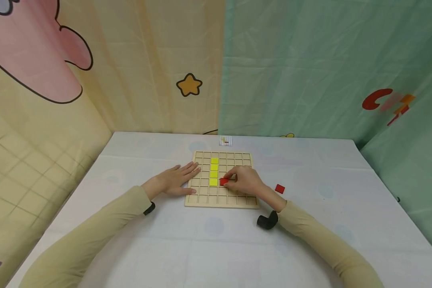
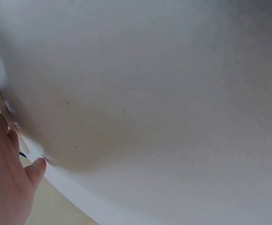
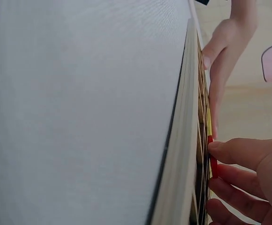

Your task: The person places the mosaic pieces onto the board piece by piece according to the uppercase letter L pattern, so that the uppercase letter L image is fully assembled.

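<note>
A square wooden grid board (image 1: 201,202) lies on the white table, with a column of several yellow square tiles (image 1: 214,174) set in its cells. My right hand (image 1: 246,180) pinches a red square tile (image 1: 223,182) between thumb and fingers, just right of the lowest yellow tile; in the right wrist view this red tile (image 3: 213,161) is edge-on, right at the board's surface. My left hand (image 1: 174,179) rests with fingers spread on the board's left edge. In the left wrist view only part of the left hand (image 2: 7,178) shows beside the board's edge.
Another red tile (image 1: 280,188) lies on the table right of the board, near my right wrist. A small printed grid card (image 1: 225,141) lies behind the board. Patterned curtains (image 1: 295,72) hang beyond the table's back edge. Black wrist mounts (image 1: 267,221) are at both sleeves.
</note>
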